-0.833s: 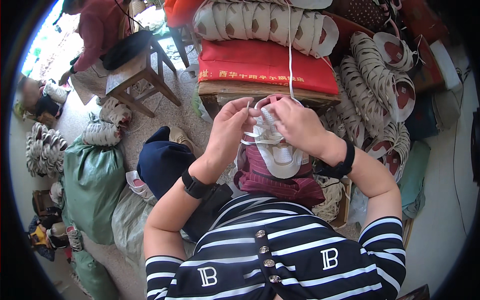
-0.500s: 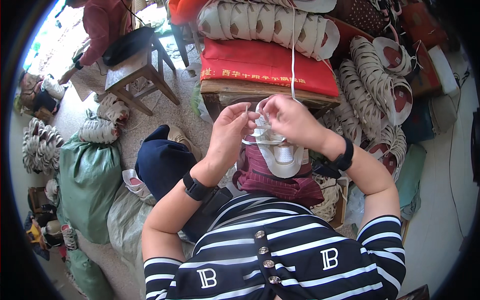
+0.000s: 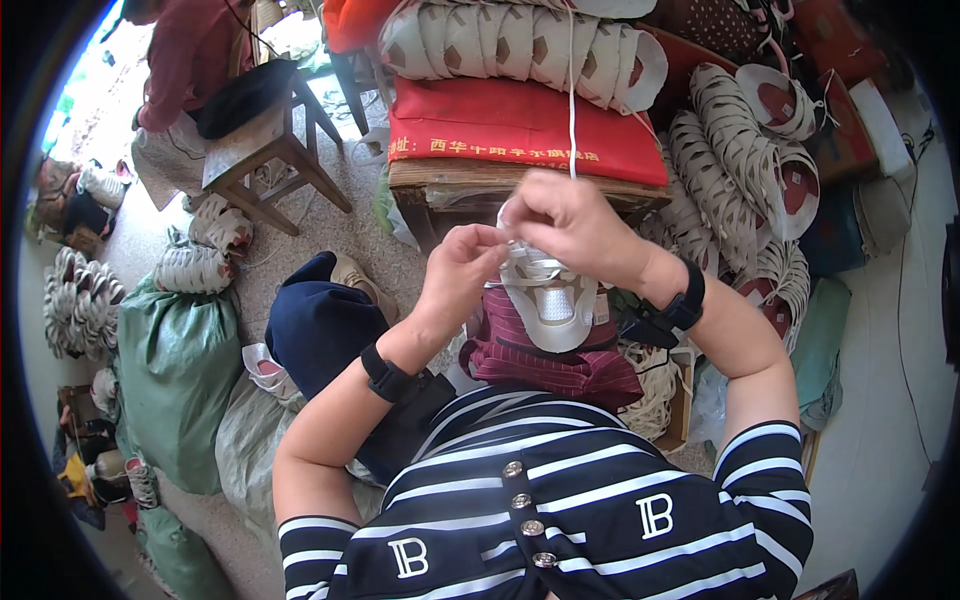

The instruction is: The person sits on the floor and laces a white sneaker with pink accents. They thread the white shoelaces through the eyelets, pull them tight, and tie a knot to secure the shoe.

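Note:
A white shoe upper (image 3: 549,308) rests on maroon pinstriped cloth (image 3: 500,335) in front of my body, with white lacing across its opening. My left hand (image 3: 467,265) is closed in a pinch at the upper's left edge; what lies between its fingertips is hidden. Curled over the far end of the upper, my right hand (image 3: 570,222) is closed on a white shoelace, its fingertips close to the left ones. A long white strand (image 3: 572,110) runs down over the red cloth to behind my right hand.
Nested uppers lie in a roll (image 3: 520,50) on red cloth (image 3: 520,125) over a wooden stand (image 3: 410,178). More nested uppers (image 3: 745,140) are piled at the right. Laces (image 3: 655,395) fill a box by the maroon cloth. Left stand a green sack (image 3: 180,380) and a stool (image 3: 262,150) beside another person (image 3: 190,60).
My left fingertips have moved in against the upper's edge, and the white end that stuck up from them no longer shows. My right hand has shifted slightly up and left. The other person's arm has drawn back.

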The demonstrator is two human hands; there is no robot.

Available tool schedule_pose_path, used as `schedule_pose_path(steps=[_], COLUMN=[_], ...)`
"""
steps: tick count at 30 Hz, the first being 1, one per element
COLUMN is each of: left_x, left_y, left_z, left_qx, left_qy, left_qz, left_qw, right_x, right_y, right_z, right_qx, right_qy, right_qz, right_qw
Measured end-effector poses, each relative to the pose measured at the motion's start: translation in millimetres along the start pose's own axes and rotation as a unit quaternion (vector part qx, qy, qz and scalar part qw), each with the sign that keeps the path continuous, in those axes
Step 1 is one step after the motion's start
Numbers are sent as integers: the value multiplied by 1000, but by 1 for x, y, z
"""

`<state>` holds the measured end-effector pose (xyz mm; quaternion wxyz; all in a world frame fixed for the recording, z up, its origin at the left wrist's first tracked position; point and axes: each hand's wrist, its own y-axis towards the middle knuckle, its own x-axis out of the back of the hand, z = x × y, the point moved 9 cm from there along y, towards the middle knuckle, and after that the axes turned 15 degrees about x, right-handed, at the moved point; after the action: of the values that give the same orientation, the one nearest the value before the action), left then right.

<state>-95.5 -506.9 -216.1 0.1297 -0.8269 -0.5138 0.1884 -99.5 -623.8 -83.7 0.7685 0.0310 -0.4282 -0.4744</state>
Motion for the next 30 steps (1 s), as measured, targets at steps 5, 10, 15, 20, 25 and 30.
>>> schedule_pose_path(steps=[5,10,15,20,25,30], left_x=[-30,-39,-49,-53,-47,-43], left_y=[-25,-18,-18,-11,-6,15], left_z=[-51,-59,-61,-57,-48,-23], left_qx=[-205,-205,-226,-235,-249,-106], left_qy=[255,339,338,319,145,111], left_qz=[-120,-140,-114,-103,-89,-78], left_qw=[937,908,907,912,953,985], right_x=[32,35,45,49,-22,-69], right_y=[53,49,34,33,-4,-61], right_z=[48,43,22,43,99,77], right_qx=[53,79,-13,71,219,108], right_qy=[137,115,192,165,165,229], right_qz=[-128,-129,-181,-143,6,97], right_qw=[981,982,964,973,962,962])
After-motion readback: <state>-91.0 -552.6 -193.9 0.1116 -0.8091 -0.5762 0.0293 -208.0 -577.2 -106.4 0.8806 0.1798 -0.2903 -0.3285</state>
